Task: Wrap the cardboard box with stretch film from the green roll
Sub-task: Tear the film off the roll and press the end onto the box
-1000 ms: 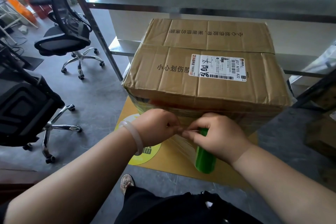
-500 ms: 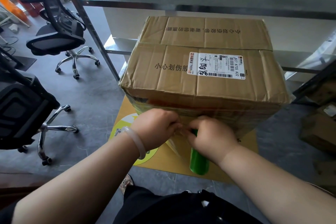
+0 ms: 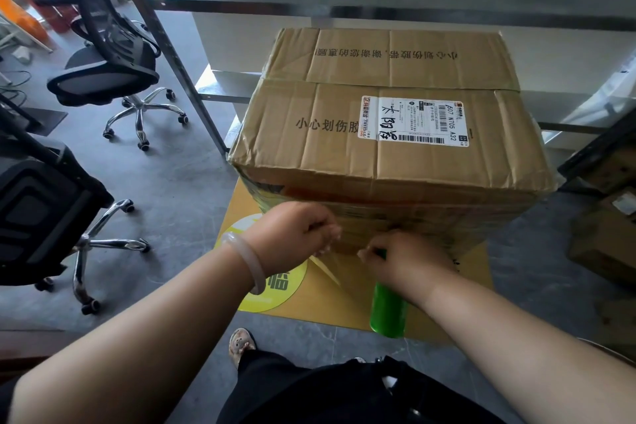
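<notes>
At the left edge I see two office chairs point(image 3: 113, 55) on the grey floor. Left of centre, my left hand point(image 3: 292, 234) is closed, pinching the clear film point(image 3: 339, 265) against the near side of the cardboard box point(image 3: 389, 134), which fills the middle. Just right, my right hand point(image 3: 406, 262) grips the green roll point(image 3: 389, 313), held upright below the box's front face.

Green roll point(image 3: 389, 313) top under right hand point(image 3: 409, 262)
</notes>
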Motion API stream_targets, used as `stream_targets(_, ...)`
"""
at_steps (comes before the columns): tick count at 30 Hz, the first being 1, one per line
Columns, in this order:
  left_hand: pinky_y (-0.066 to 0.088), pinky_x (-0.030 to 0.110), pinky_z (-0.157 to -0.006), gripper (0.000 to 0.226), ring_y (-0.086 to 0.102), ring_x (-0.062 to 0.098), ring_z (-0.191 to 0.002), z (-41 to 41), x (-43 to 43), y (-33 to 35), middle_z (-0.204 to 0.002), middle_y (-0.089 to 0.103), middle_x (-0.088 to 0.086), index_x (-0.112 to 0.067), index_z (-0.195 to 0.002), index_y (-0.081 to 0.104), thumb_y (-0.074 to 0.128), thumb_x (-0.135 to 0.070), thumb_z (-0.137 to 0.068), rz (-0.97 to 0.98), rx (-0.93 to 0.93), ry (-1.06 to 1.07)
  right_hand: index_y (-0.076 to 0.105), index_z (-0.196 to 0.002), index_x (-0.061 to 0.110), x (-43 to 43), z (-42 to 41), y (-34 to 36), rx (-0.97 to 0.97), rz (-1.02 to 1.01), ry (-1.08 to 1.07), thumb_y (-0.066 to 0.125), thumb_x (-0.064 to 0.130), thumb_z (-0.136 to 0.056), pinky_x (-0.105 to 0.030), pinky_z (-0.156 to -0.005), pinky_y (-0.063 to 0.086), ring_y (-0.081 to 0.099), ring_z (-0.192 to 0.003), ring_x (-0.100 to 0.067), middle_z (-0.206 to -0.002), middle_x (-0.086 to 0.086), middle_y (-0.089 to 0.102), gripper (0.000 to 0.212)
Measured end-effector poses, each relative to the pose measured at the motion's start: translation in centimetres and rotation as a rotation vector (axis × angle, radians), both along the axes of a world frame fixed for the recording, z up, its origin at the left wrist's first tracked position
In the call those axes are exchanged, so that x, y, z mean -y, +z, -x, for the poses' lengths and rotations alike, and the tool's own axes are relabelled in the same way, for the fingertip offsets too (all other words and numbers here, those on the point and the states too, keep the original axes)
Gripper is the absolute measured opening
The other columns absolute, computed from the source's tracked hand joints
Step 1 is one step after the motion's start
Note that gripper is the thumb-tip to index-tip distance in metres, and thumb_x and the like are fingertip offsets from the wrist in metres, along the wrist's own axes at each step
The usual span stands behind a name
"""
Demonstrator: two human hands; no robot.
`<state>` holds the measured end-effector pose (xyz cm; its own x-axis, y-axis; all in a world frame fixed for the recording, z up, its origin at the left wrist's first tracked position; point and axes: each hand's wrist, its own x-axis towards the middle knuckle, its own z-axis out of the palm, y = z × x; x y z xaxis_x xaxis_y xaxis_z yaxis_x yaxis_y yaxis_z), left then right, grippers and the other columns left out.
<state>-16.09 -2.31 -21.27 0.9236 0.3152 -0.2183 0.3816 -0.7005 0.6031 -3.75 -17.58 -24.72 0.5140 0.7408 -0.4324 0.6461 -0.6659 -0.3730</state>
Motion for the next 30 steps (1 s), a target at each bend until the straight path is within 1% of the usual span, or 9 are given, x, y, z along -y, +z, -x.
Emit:
stream_targets(2, 0.053, 0.024, -0.072, 0.022, 0.066, 0.010, -0.073, 0.0, -0.1, -0.4, -0.076, 0.070, -0.009, -0.031, -0.077, 0.057, 0.054, -0.025, -0.098, 0.025, -0.008, 0.034, 0.066, -0.097, 0.029, 0.4, -0.2, 0.1, -0.038, -0.054, -0.010, 0.046, 0.049, -0.091, -0.030, -0.071, 0.048, 0.061, -0.089, -0.023, -0.097, 0.002, 0.065, 0.029)
stream_targets(4, 0.053, 0.032, -0.075, 0.016, 0.065, 0.019, -0.081, 0.0, 0.0, -0.6, -0.086, 0.071, -0.001, -0.026, -0.085, 0.056, 0.050, -0.027, -0.100, -0.009, -0.026, 0.026, 0.067, -0.092, 0.024, 1.0, -0.4, 0.3, -0.110, -0.147, -0.032, 0.043, 0.050, -0.086, -0.036, -0.074, 0.053, 0.062, -0.084, -0.024, -0.091, 0.001, 0.069, 0.036)
stream_targets(6, 0.048, 0.033, -0.072, 0.014, 0.061, 0.022, -0.081, -0.1, 0.1, -0.7, -0.088, 0.068, 0.002, -0.024, -0.090, 0.052, 0.046, -0.029, -0.102, -0.048, -0.058, -0.020, 0.067, -0.087, 0.021, 1.3, -0.7, 0.5, -0.155, -0.225, -0.040, 0.039, 0.054, -0.080, -0.038, -0.075, 0.053, 0.061, -0.081, -0.023, -0.085, -0.001, 0.069, 0.043)
stream_targets(9, 0.041, 0.034, -0.067, 0.015, 0.056, 0.025, -0.077, -0.4, 0.4, -0.7, -0.083, 0.062, 0.004, -0.022, -0.095, 0.050, 0.041, -0.030, -0.104, -0.109, -0.089, -0.100, 0.067, -0.085, 0.026, 1.5, -1.0, 0.8, -0.146, -0.224, 0.022, 0.054, 0.068, -0.076, -0.035, -0.076, 0.052, 0.061, -0.083, -0.016, -0.088, 0.006, 0.067, 0.045)
stream_targets(12, 0.040, 0.033, -0.065, 0.015, 0.052, 0.025, -0.073, -0.8, 0.4, -0.7, -0.078, 0.057, 0.001, -0.023, -0.093, 0.045, 0.039, -0.031, -0.104, -0.149, -0.105, -0.139, 0.069, -0.084, 0.037, 1.5, -1.2, 1.0, -0.073, -0.172, 0.104, 0.065, 0.070, -0.065, -0.032, -0.079, 0.051, 0.058, -0.087, -0.010, -0.090, 0.014, 0.061, 0.038)
stream_targets(15, 0.053, 0.035, -0.074, 0.019, 0.066, 0.021, -0.077, -1.0, 0.4, -0.8, -0.080, 0.072, -0.004, -0.025, -0.088, 0.041, 0.035, -0.031, -0.105, -0.139, -0.125, -0.168, 0.068, -0.083, 0.034, 1.5, -1.3, 0.8, -0.018, -0.130, 0.150, 0.069, 0.064, -0.068, -0.031, -0.077, 0.050, 0.056, -0.086, -0.011, -0.090, 0.014, 0.055, 0.033)
stream_targets(18, 0.057, 0.035, -0.075, 0.020, 0.070, 0.014, -0.076, -1.0, 0.6, -0.8, -0.069, 0.069, -0.012, -0.029, -0.087, 0.042, 0.033, -0.033, -0.105, -0.169, -0.117, -0.157, 0.066, -0.082, 0.031, 1.6, -1.2, 0.3, 0.081, -0.106, 0.161, 0.066, 0.061, -0.073, -0.030, -0.076, 0.049, 0.056, -0.091, -0.012, -0.097, 0.012, 0.054, 0.031)
stream_targets(22, 0.057, 0.033, -0.073, 0.020, 0.071, 0.009, -0.072, -0.8, 1.0, -1.1, -0.072, 0.074, -0.011, -0.030, -0.087, 0.042, 0.033, -0.033, -0.105, -0.174, -0.061, -0.114, 0.065, -0.086, 0.029, 2.6, -1.0, -1.4, 0.160, -0.074, 0.100, 0.060, 0.060, -0.080, -0.029, -0.076, 0.048, 0.056, -0.094, -0.015, -0.099, 0.010, 0.049, 0.032)
stream_targets(30, 0.056, 0.030, -0.075, 0.016, 0.070, 0.009, -0.076, -0.8, 1.3, -1.1, -0.077, 0.076, -0.008, -0.031, -0.090, 0.041, 0.035, -0.031, -0.105, -0.148, -0.036, -0.063, 0.061, -0.076, 0.028, 4.4, -1.7, -3.5, 0.202, -0.101, -0.018, 0.061, 0.061, -0.078, -0.028, -0.073, 0.046, 0.057, -0.089, -0.016, -0.090, 0.010, 0.043, 0.033)
